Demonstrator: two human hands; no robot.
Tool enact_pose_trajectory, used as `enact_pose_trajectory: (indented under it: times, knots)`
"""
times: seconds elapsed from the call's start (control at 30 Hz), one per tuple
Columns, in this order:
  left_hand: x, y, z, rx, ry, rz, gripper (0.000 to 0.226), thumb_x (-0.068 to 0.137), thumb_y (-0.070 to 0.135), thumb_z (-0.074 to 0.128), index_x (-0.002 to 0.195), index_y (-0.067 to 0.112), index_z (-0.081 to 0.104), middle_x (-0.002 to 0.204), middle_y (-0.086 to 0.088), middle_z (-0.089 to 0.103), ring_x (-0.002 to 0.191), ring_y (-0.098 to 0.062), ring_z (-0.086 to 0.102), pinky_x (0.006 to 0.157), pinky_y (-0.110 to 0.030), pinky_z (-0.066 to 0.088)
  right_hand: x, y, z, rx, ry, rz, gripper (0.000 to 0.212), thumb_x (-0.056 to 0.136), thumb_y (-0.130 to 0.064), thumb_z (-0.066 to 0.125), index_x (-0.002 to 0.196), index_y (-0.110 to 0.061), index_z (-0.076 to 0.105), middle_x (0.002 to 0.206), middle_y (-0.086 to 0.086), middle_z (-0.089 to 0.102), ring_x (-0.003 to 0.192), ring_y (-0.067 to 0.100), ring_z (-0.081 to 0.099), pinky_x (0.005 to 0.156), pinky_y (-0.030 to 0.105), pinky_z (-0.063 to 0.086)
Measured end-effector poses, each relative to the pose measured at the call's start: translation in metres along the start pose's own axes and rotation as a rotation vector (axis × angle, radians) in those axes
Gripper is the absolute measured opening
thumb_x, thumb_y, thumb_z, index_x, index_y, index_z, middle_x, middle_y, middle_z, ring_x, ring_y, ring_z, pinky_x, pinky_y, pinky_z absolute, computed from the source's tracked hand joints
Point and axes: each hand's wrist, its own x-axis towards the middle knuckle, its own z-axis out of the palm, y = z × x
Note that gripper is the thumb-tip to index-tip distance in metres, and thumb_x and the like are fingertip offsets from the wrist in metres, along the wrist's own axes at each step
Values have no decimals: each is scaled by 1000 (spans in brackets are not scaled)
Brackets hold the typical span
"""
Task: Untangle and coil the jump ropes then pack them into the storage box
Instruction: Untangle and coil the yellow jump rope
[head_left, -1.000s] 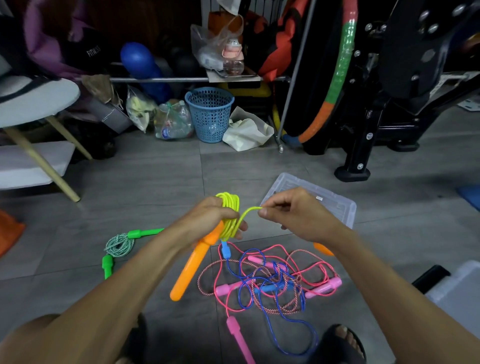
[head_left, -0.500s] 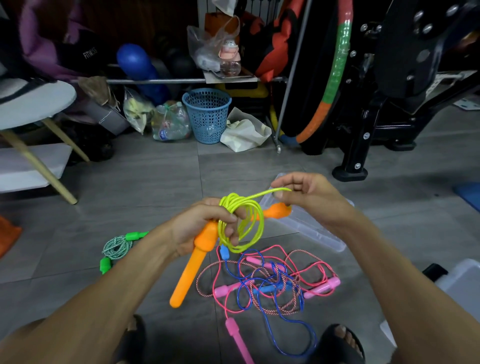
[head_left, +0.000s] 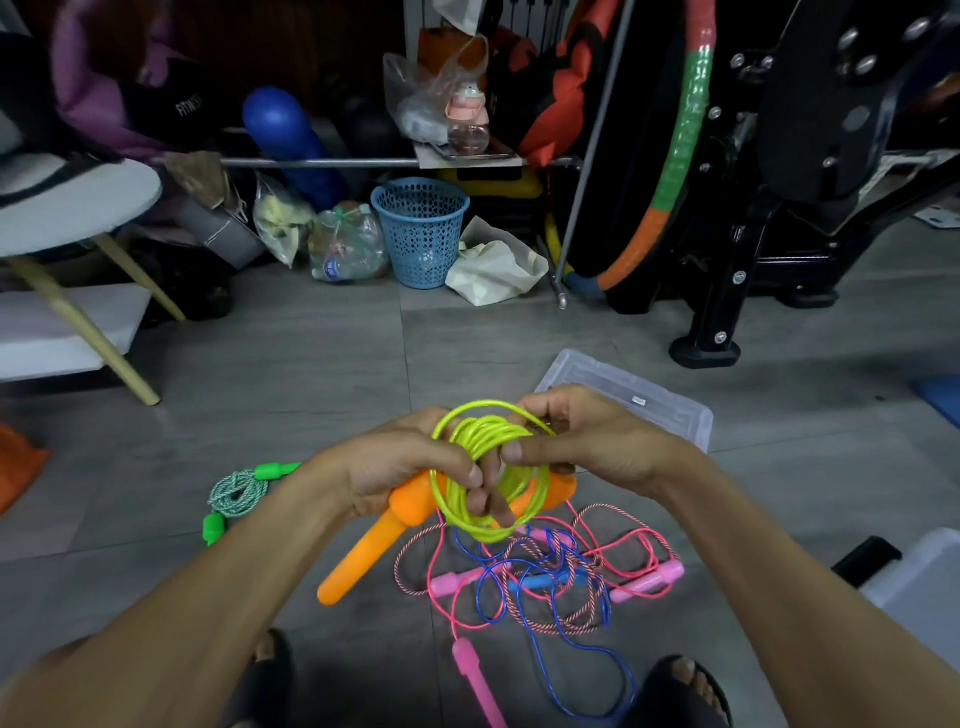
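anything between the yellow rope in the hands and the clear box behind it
Nothing visible does. The yellow coil, held by the left hand and right hand, sits just in front of the clear box, with no object between them.

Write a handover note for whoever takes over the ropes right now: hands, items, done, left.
Left hand: grips the yellow rope coil and one orange handle.
Right hand: grip on the coil's other side; second orange handle sits under it.
Done: green rope lies coiled on the floor, left.
Left: secure the yellow coil; untangle the pink and blue ropes below the hands; pack all. Clear lid lies behind the hands.
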Motion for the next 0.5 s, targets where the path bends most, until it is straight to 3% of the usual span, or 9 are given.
enact_pose_trajectory:
  times: [0.1,0.2,0.3,0.37,0.43,0.5]
  knots:
    - [-1,1,0,28,-39,-1,10,58,6,62,67,5,67,55,-9,63,70,-30,69,67,-28,53,2,2,5,64,-29,2,24,73,-23,72,93,-13,63,71,12,43,59,21,34,51,31,22]
    - [-1,1,-3,31,-30,-5,11,57,9,63,66,8,69,55,-9,63,73,-33,65,69,-31,52,5,6,9,215,-64,15,31,70,-20,75,96,-11,63,84,17,49,73,28,41,61,34,26]
    - [-1,1,-6,-11,-28,1,11,60,9,64,70,5,69,58,-11,65,80,-36,64,77,-36,51,6,5,9,247,4,7,22,69,-14,73,86,-16,59,66,4,51,53,17,35,43,19,22]
    - [-1,1,-7,-61,-9,14,11,62,6,64,71,1,69,59,-12,66,81,-36,68,76,-34,53,8,6,8,280,37,-6,29,67,-16,76,92,-18,60,72,2,56,60,18,34,45,22,17]
    - [-1,1,-4,-85,36,37,10,62,2,63,70,-1,69,59,-13,67,80,-33,70,73,-31,54,9,7,10,293,21,-16,35,65,-23,79,96,-19,64,84,14,55,74,28,36,54,28,18]
    - [1,1,-1,-95,174,70,12,61,-4,62,71,-4,68,63,-16,68,72,-28,71,68,-29,56,9,6,11,284,35,-21,35,69,-24,80,99,-14,66,88,19,55,79,30,42,58,27,25]
